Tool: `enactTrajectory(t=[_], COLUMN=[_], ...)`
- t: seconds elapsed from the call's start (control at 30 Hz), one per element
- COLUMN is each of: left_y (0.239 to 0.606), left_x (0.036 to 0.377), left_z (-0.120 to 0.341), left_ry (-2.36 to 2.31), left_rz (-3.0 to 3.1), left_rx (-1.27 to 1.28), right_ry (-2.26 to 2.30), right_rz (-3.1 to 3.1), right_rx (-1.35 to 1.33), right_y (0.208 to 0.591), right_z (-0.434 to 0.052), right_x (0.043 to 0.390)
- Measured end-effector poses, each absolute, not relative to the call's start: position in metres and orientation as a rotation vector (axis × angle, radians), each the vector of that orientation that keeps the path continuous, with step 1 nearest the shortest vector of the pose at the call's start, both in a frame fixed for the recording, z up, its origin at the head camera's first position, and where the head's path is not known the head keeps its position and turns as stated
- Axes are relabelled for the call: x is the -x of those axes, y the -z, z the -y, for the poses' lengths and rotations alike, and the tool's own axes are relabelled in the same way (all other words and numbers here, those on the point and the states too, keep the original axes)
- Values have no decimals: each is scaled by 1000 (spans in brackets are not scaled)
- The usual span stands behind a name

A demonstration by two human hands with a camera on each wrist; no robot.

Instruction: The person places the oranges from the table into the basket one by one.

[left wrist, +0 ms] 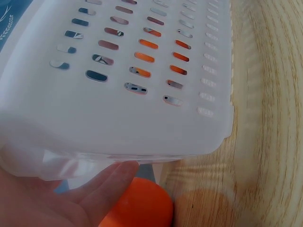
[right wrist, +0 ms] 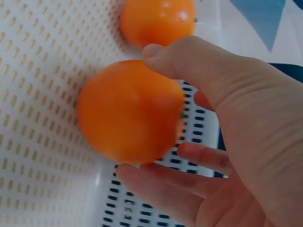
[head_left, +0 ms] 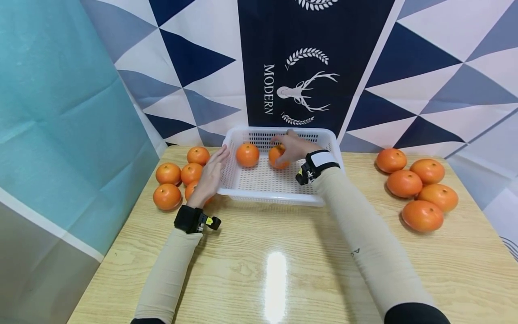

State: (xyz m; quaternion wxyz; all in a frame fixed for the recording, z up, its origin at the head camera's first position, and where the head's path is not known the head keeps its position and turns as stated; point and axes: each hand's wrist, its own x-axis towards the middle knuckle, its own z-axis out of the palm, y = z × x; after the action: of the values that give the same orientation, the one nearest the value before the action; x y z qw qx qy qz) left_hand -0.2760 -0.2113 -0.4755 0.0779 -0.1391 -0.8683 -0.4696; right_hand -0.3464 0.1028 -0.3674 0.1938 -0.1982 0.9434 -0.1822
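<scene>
A white plastic basket (head_left: 271,196) with slotted walls stands at the back of the table, holding two oranges. My right hand (head_left: 297,147) is inside it, thumb and fingers spread loosely around the right-hand orange (right wrist: 130,113). That orange looks slightly blurred in the right wrist view, and the thumb overlaps its edge. Beside it lies the other orange (head_left: 247,155). My left hand (head_left: 211,175) rests along the basket's left side with straight fingers. Below those fingers, in the left wrist view, an outside orange (left wrist: 142,205) shows partly.
On the table (head_left: 234,265), left of the basket, several oranges (head_left: 167,196) lie grouped, one partly behind my left hand. Another group of oranges (head_left: 404,183) lies to the right. A patterned cloth (head_left: 202,58) hangs right behind the basket.
</scene>
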Motion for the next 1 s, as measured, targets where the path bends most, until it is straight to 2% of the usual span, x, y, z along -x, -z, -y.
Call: enactTrajectory(t=[0.47,1.0], left_y=[475,475], left_x=[277,274], left_z=[210,210], left_ry=[1404,1449], left_rz=[2589,2583], left_rx=[421,420], right_ry=[436,355], right_rz=[-2744,-2792], right_rx=[557,587], right_y=[317,310], right_z=[-116,-145], right_x=[339,338])
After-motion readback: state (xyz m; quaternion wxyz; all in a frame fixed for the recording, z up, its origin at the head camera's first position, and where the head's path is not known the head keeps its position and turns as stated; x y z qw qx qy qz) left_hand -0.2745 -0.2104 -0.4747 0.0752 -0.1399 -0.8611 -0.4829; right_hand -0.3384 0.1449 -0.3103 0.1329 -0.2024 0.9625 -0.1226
